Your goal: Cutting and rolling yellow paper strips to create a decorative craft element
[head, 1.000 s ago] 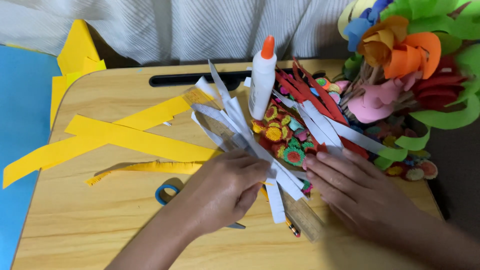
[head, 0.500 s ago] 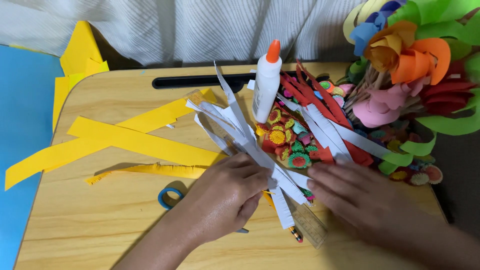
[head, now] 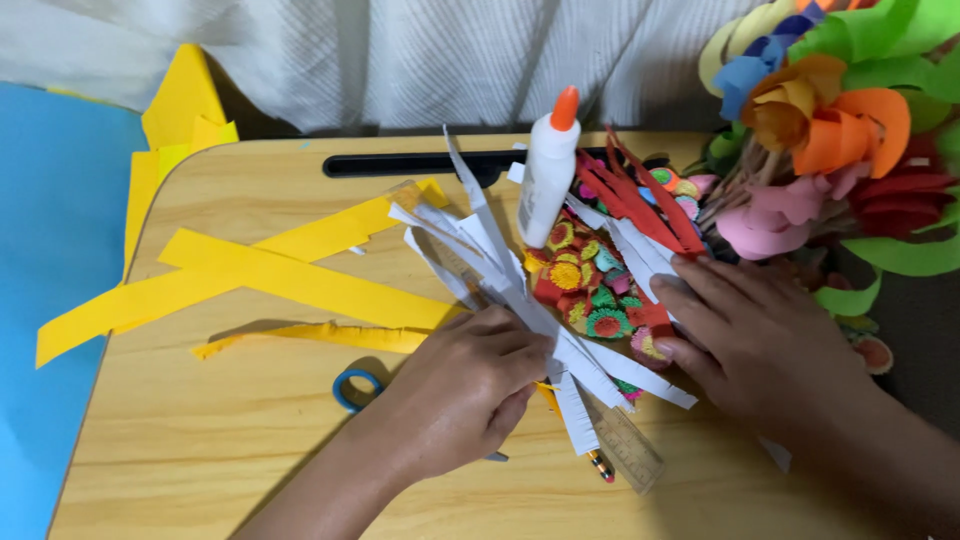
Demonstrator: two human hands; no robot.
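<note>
left hand [head: 470,385]: lower centre, fingers curled over white paper strips [head: 500,275]
right hand [head: 745,335]: right of centre, flat on strips beside small coloured paper flowers [head: 585,285]
glue bottle [head: 548,175]: upright, upper centre
yellow paper strips [head: 270,275]: left, on wooden table [head: 200,450]
scissors [head: 355,388]: blue handle showing beside the left wrist

Glue bottle [head: 547,180] behind paper strips [head: 520,290] (upright); scissors [head: 352,388] left, ruler [head: 622,452] front-right, paper flowers [head: 810,130] far right.

A loose bundle of long, narrow white paper strips [head: 520,300] fans out across the middle of the light wooden table [head: 200,440], its upper ends splayed and curling near the glue bottle, its lower ends overlapping a clear ruler.
</note>
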